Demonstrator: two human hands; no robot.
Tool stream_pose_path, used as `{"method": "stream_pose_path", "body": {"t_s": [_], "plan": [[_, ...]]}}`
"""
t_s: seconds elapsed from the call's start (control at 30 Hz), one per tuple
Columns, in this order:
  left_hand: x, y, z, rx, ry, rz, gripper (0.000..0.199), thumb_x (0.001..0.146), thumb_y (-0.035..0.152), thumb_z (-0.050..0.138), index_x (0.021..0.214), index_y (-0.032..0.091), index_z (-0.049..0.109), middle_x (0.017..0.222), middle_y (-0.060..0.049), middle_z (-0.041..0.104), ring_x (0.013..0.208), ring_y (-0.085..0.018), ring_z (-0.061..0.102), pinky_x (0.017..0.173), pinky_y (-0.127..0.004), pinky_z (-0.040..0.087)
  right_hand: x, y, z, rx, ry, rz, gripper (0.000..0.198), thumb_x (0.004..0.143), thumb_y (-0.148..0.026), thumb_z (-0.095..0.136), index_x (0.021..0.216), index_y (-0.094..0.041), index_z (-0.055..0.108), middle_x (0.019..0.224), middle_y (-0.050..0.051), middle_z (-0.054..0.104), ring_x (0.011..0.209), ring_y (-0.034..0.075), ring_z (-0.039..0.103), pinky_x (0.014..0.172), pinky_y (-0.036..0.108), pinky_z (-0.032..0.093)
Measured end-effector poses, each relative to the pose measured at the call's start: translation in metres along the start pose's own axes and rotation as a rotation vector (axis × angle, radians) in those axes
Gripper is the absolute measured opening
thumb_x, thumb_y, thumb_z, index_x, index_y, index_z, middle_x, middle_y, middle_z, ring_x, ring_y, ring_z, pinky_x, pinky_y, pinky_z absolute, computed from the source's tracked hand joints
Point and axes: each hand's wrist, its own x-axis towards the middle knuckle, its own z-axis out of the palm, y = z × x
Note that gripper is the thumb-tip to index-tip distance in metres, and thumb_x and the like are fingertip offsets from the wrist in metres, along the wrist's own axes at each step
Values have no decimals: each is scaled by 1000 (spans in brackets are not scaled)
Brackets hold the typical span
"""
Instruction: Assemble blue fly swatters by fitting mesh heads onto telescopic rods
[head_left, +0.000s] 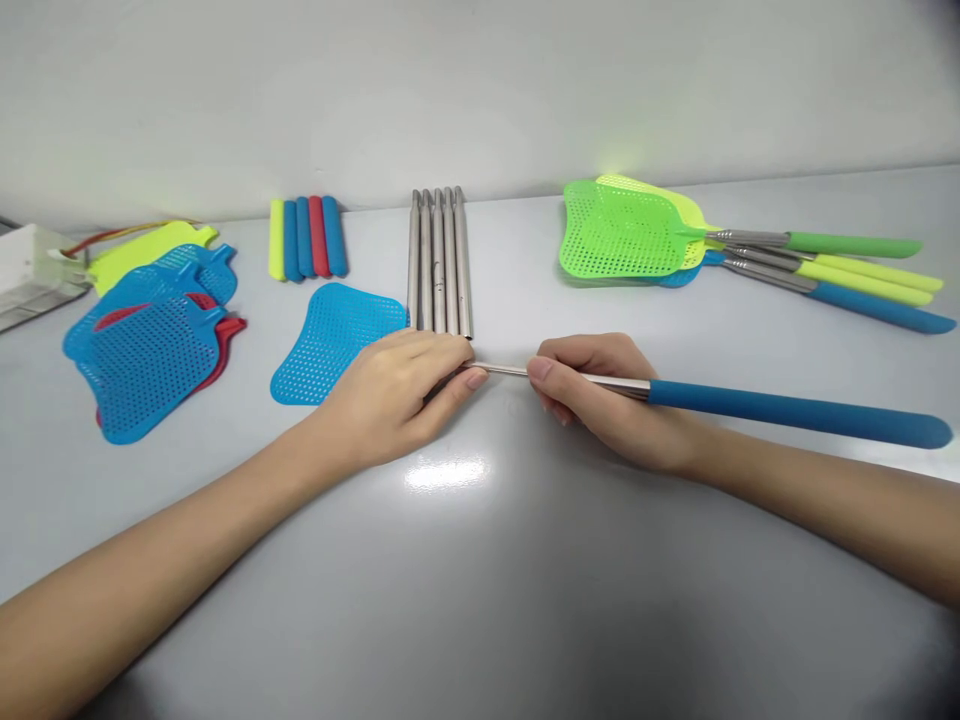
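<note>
My left hand (401,395) is closed around the neck of a blue fly swatter head (337,342), whose mesh reaches out to the left. The neck itself is hidden under my fingers. Into that hand runs the thin end of a telescopic metal rod (510,371). Between thumb and fingers, my right hand (600,385) grips the rod farther along. A blue foam sleeve (795,410) covers the rod's other end and extends right, above my forearm. Whether rod and head are joined cannot be seen.
Several loose swatter heads (150,365) lie at the left by a white box (34,270). Coloured foam sleeves (304,238) and a row of metal rods (439,262) lie at the back. Swatters with handles (634,232) are stacked at the back right.
</note>
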Motion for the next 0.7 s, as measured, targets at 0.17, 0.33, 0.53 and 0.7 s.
{"method": "stream_pose_path", "body": {"t_s": [0.17, 0.33, 0.53, 0.7], "plan": [[0, 0, 0, 12, 7, -3, 26, 85, 30, 32, 80, 16, 52, 71, -3, 57, 67, -15, 52, 62, -27, 39, 0, 0, 0, -9, 6, -7, 36, 84, -30, 39, 51, -15, 42, 48, -4, 35, 48, 6, 33, 46, 21, 24], [0, 0, 0, 15, 3, 0, 26, 85, 31, 31, 79, 16, 52, 70, -3, 57, 66, -15, 52, 62, -27, 39, 0, 0, 0, -11, 8, -9, 36, 84, -30, 39, 51, -15, 42, 48, -4, 35, 48, 6, 33, 45, 21, 24], [-1, 0, 1, 14, 9, -14, 27, 85, 32, 31, 80, 17, 53, 71, -3, 57, 67, -15, 52, 62, -27, 40, 0, 1, 0, -15, 11, -9, 36, 84, -30, 39, 51, -15, 41, 48, -4, 35, 48, 6, 33, 46, 21, 24], [-1, 0, 1, 14, 7, -3, 25, 85, 31, 31, 79, 16, 51, 70, -3, 56, 66, -14, 51, 61, -27, 39, 0, 0, 0, -11, 7, -8, 36, 84, -30, 39, 51, -15, 42, 48, -4, 35, 48, 6, 33, 46, 21, 24]]}}
